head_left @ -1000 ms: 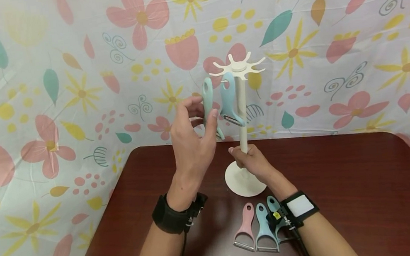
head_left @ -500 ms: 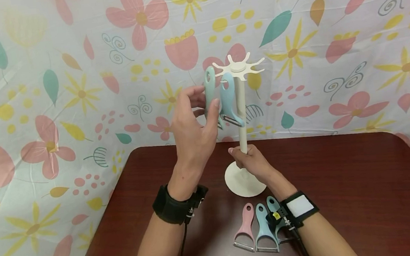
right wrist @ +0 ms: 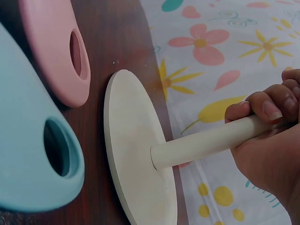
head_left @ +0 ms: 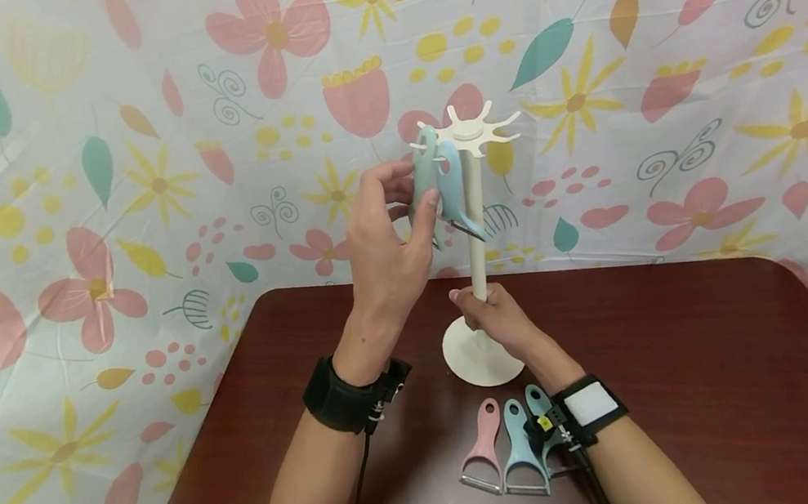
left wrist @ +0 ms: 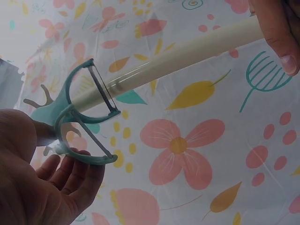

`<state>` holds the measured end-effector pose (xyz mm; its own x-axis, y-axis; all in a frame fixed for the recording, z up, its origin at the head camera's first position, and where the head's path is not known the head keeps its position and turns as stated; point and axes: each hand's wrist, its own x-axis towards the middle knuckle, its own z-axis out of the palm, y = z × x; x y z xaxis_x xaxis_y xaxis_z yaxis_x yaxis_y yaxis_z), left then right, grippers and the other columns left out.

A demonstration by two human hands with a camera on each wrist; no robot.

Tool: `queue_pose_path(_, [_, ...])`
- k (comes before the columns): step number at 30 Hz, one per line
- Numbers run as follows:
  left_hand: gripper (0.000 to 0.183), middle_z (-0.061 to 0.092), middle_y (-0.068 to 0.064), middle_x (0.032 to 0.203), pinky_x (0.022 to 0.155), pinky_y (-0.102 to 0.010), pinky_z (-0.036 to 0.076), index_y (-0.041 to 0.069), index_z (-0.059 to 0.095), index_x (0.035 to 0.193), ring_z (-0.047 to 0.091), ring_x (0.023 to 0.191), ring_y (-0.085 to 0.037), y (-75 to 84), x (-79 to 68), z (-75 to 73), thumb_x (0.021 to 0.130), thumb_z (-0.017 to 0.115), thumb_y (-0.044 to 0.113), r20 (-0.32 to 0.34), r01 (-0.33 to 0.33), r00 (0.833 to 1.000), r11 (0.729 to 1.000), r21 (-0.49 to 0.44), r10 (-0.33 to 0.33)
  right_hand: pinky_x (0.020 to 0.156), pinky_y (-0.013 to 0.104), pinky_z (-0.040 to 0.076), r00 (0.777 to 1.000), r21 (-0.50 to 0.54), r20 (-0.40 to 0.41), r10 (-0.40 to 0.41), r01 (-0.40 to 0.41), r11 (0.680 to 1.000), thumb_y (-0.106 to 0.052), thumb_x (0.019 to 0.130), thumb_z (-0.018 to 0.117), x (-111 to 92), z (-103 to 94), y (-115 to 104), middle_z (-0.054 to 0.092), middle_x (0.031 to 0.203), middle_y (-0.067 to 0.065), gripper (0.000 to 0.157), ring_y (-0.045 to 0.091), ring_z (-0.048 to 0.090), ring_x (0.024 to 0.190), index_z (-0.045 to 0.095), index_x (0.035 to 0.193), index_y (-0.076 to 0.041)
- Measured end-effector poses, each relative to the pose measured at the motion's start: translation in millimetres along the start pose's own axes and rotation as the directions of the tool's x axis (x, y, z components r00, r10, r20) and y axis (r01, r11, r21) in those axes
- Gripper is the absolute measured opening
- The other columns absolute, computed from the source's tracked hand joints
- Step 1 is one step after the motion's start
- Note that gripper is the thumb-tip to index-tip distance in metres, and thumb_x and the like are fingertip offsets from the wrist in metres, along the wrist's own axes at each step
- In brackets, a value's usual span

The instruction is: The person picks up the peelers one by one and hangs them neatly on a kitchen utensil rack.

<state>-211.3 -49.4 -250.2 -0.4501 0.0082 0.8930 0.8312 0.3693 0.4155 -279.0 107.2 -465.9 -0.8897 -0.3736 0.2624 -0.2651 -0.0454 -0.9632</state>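
My left hand [head_left: 388, 245] pinches a pale green Y-shaped peeler [head_left: 425, 169] between thumb and fingers. The top of its handle overlaps a hook of the white hook stand [head_left: 479, 260]. Right beside it a light blue peeler [head_left: 451, 185] hangs from a hook by its handle hole. In the left wrist view the blades of the held peeler [left wrist: 89, 160] and the hanging peeler [left wrist: 70, 89] lie close together, pointing away from the hand. Lower down, my right hand [head_left: 503, 322] grips the stand's pole [right wrist: 201, 144], just above its round base [right wrist: 133, 140].
On the dark red-brown table [head_left: 683, 379], in front of the base, lie a pink peeler [head_left: 488, 432], a blue peeler [head_left: 518, 441] and another blue peeler [head_left: 537, 401], partly hidden by the right wrist's camera. A flower-patterned cloth [head_left: 213, 124] hangs behind the table.
My left hand has raised the green peeler and moved it right, up to the stand's hooks. The hanging blue peeler has turned slightly. The right hand keeps its grip on the pole.
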Motion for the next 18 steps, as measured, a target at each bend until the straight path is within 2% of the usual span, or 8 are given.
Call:
queue_pose_path(6, [0.031,0.06,-0.019,0.091,0.073,-0.034,0.055,-0.013,0.051,0.114,0.061,0.083,-0.026,-2.6,-0.3,1.1,0.088,0.065,-0.004,0.009,-0.01,1.0,1.0,0.001,0.01,0.051,0.033,0.022,1.0,0.003,-0.011,0.015,-0.015,1.0,-0.029,0.103,0.051,0.1,0.9,-1.5,0.024,0.051,0.005,0.058,0.02,0.022,0.049,0.035,0.053,-0.003])
queue_pose_path(15, [0.031,0.059,-0.02,0.092,0.077,-0.035,0.055,-0.013,0.05,0.115,0.061,0.085,-0.027,-5.5,-3.1,1.4,0.089,0.064,-0.004,0.033,0.016,0.999,1.0,-0.023,-0.015,0.049,0.033,0.022,0.999,0.019,0.008,-0.042,0.041,0.999,-0.024,0.104,0.049,0.1,1.1,-2.7,0.024,0.051,0.005,0.055,0.02,0.021,0.047,0.036,0.054,-0.006])
queue_pose_path(18, [0.031,0.059,-0.021,0.092,0.077,-0.037,0.055,-0.013,0.049,0.114,0.061,0.086,-0.028,-6.6,-4.7,1.7,0.089,0.064,-0.005,0.038,0.006,0.999,1.0,-0.029,-0.005,0.049,0.034,0.023,0.999,0.019,0.009,-0.047,0.047,0.999,-0.024,0.104,0.049,-0.2,1.4,-2.8,0.024,0.052,0.005,0.054,0.02,0.021,0.047,0.036,0.055,-0.006])
